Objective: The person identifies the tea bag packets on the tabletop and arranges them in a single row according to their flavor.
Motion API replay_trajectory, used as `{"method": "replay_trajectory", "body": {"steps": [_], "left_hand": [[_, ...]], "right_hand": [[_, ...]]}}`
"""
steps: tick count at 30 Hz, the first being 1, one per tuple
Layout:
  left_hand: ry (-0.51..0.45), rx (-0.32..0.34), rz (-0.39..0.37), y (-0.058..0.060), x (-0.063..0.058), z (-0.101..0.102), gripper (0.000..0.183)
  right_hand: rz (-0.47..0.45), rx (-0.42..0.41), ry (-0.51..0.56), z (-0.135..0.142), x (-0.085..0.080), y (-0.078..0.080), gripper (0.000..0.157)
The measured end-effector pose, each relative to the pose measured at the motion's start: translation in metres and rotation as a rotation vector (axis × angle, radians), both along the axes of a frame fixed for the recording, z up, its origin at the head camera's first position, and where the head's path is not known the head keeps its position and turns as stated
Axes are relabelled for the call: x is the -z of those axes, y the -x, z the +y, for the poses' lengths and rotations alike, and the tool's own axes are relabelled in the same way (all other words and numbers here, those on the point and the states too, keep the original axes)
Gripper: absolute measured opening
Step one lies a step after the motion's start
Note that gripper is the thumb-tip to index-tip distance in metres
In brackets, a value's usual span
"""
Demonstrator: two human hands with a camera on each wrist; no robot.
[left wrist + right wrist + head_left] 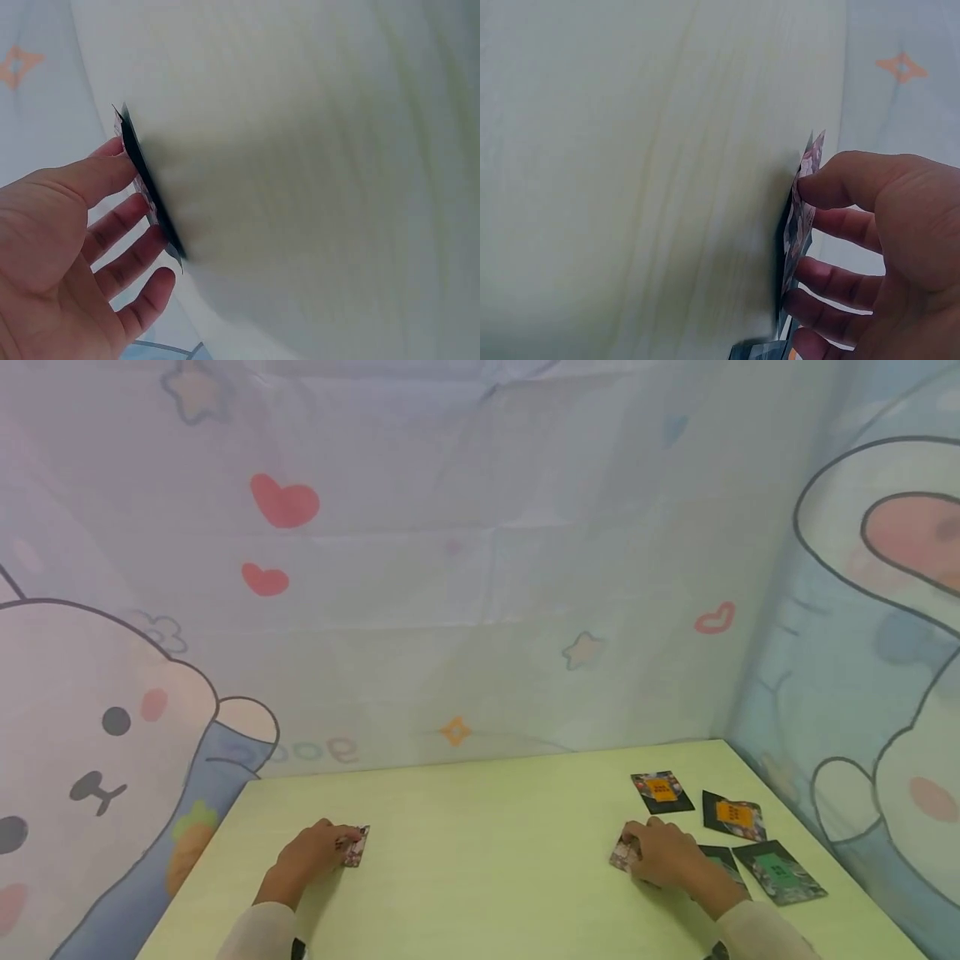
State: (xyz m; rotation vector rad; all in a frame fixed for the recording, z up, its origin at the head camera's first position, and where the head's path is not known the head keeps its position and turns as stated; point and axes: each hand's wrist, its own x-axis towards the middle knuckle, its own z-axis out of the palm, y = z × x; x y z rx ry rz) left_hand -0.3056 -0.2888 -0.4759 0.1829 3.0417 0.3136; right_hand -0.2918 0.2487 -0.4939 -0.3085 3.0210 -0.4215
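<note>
On the left side of the table, my left hand (307, 853) pinches a small flat packet (357, 846) with a pinkish patterned front. The left wrist view shows that packet's dark underside (146, 176) edge-on, with the thumb and fingertips at its patterned face. Toward the right, my right hand (667, 856) pinches a similar pinkish packet (622, 854), partly covered by the fingers. Seen edge-on in the right wrist view, this packet (799, 217) lies close to the tabletop, thumb at one end and the other fingers along it.
Right of my right hand lie two dark packets with orange labels (662, 789) (735, 815) and two with green labels (780, 875), one partly behind the forearm. The pale yellow table (480, 860) meets a printed cloth backdrop (480, 610) behind and at both sides.
</note>
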Motion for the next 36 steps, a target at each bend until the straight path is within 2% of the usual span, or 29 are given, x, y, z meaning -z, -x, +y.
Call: {"method": "replay_trajectory", "body": {"steps": [15, 25, 36], "left_hand": [[0.008, -0.021, 0.002, 0.001, 0.003, -0.004, 0.03], [0.008, -0.033, 0.006, 0.0, 0.003, -0.003, 0.031], [0.009, -0.034, 0.002, 0.002, 0.006, -0.005, 0.029]], "right_hand": [[0.04, -0.053, -0.014, -0.015, 0.009, 0.01, 0.031], [0.072, -0.097, 0.027, -0.058, 0.0, 0.011, 0.032], [0.078, -0.142, 0.032, -0.1, 0.002, 0.02, 0.029]]}}
